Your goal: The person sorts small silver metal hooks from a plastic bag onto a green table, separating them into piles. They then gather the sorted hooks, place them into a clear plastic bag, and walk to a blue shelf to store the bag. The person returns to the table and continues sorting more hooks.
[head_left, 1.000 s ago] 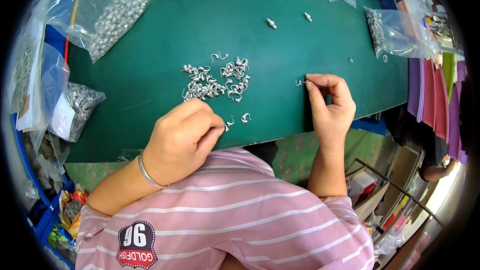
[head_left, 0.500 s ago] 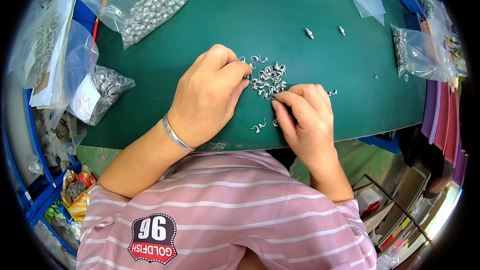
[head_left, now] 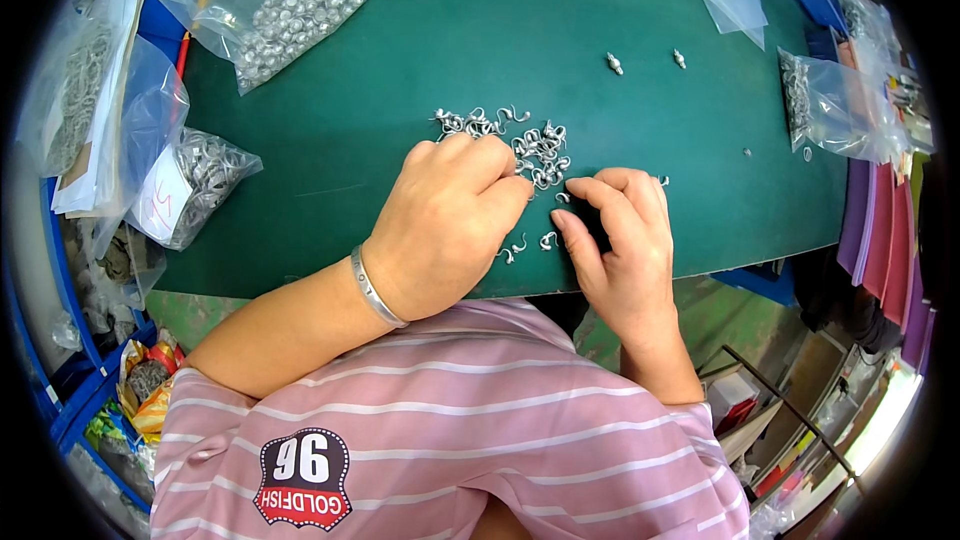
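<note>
A loose pile of small silvery S-shaped metal hooks with ball ends (head_left: 541,152) lies on the green tabletop (head_left: 420,40). My left hand (head_left: 440,205), with a bangle at its wrist, is closed at the pile's near side. Its thumb and forefinger are pressed together, and what they pinch, if anything, is hidden. To the right, my right hand (head_left: 628,240) has its thumb and forefinger apart. One small hook (head_left: 562,198) lies by the gap between those fingertips. A few more hooks (head_left: 548,240) are scattered nearer me, between the hands.
A clear bag of round silvery parts (head_left: 300,15) lies at the far left, above another bag of metal pieces (head_left: 210,175). Two small metal parts (head_left: 615,64) sit apart at the far right. A further bag (head_left: 795,95) lies by the right edge.
My left hand has moved right and nearer me, uncovering more hooks behind it. My right thumb and forefinger have parted, and a small hook shows near them.
</note>
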The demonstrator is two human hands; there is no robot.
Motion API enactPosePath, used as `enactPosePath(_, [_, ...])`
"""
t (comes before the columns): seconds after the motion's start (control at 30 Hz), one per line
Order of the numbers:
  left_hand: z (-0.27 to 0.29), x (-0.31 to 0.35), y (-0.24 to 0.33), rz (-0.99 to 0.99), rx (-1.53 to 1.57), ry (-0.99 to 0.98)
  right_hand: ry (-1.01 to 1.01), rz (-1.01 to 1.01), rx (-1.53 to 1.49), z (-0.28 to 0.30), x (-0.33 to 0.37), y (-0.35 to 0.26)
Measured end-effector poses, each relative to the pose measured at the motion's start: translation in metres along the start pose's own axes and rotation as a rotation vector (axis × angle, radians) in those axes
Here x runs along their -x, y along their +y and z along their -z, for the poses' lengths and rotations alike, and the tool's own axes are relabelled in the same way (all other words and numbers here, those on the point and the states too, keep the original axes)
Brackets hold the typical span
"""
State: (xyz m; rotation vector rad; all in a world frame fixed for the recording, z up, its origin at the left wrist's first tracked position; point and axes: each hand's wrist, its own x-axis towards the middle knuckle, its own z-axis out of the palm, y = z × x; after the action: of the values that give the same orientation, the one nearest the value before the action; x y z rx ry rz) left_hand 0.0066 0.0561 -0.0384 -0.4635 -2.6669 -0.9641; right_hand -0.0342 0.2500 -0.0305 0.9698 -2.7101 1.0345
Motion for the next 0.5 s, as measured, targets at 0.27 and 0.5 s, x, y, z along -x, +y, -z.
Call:
enactPosePath(0.27, [0.000,0.002,-0.001,-0.009,-0.015,-0.002,0.015,0.008,-0.008,-0.003,0.001,0.004])
enactPosePath(0.5, [-0.001,0.002,-0.002,-0.017,-0.004,0.010,0.091,-0.183,-0.461,0.000,0.011,0.003])
